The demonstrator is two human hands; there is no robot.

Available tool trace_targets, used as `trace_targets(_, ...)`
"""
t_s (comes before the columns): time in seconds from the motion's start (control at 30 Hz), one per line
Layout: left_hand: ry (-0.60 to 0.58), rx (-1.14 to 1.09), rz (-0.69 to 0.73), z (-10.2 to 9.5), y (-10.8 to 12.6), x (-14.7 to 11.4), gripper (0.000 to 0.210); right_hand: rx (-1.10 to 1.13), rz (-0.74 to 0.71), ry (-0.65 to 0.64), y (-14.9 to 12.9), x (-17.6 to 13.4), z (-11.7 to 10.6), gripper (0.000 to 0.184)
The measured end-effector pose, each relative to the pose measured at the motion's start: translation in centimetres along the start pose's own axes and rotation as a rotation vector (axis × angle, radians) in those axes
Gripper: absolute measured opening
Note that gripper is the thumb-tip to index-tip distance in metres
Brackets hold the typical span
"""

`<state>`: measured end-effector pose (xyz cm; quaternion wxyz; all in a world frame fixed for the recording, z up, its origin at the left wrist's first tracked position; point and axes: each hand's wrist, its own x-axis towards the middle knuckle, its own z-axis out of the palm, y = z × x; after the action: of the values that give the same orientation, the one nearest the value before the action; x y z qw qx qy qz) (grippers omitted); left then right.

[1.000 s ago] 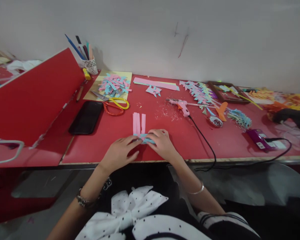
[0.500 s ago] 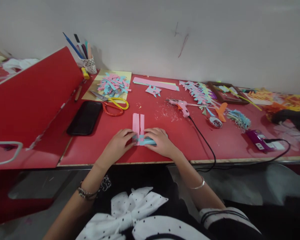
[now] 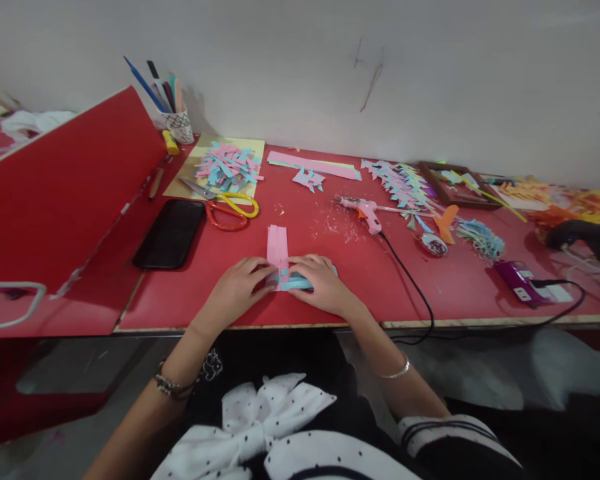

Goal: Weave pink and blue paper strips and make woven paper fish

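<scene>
Near the table's front edge lie pink paper strips, side by side and pointing away from me. At their near end they cross blue paper strips in a small woven patch. My left hand pinches the patch from its left side, fingers bent and pressed together. From the right, my right hand grips the blue strips, its fingers over them and covering part of them. Both hands rest on the red table. The fingertips hide some of the weave.
Scissors and a black phone lie left, below a heap of paper pieces. A pink glue gun with a black cord is on the right. Folded paper chains lie behind it. A red board leans at far left.
The gap between the pink strips has closed; they now lie against each other. Both hands stay in nearly the same place. The view has shifted slightly.
</scene>
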<state>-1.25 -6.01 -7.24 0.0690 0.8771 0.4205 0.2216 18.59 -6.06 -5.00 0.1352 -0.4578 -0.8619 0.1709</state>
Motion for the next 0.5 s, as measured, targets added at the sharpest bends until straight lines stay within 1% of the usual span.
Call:
trace_targets(0.1, 0.019, 0.066, 0.042, 0.0, 0.2, -0.1, 0.027, 0.005, 0.006, 0.001, 0.0, -0.1, 0.0, 0.021)
trace_targets(0.13, 0.006, 0.09, 0.066, 0.0, 0.3, -0.1, 0.026, 0.006, 0.007, 0.0, -0.1, -0.1, 0.0, 0.022)
trace_targets(0.23, -0.085, 0.165, 0.124, -0.3, 0.6, 0.0, 0.024, 0.007, 0.004, 0.007, -0.1, -0.1, 0.0, 0.028)
trace_targets(0.33, -0.14, 0.237, 0.136, -0.7, 0.9, 0.1, 0.025, -0.039, -0.016, 0.004, 0.0, -0.1, 0.1, 0.036)
trace_targets(0.5, -0.142, 0.278, 0.137, -0.9, 1.1, 0.0, 0.026, -0.153, -0.046, -0.035, 0.3, -0.1, 0.3, 0.037)
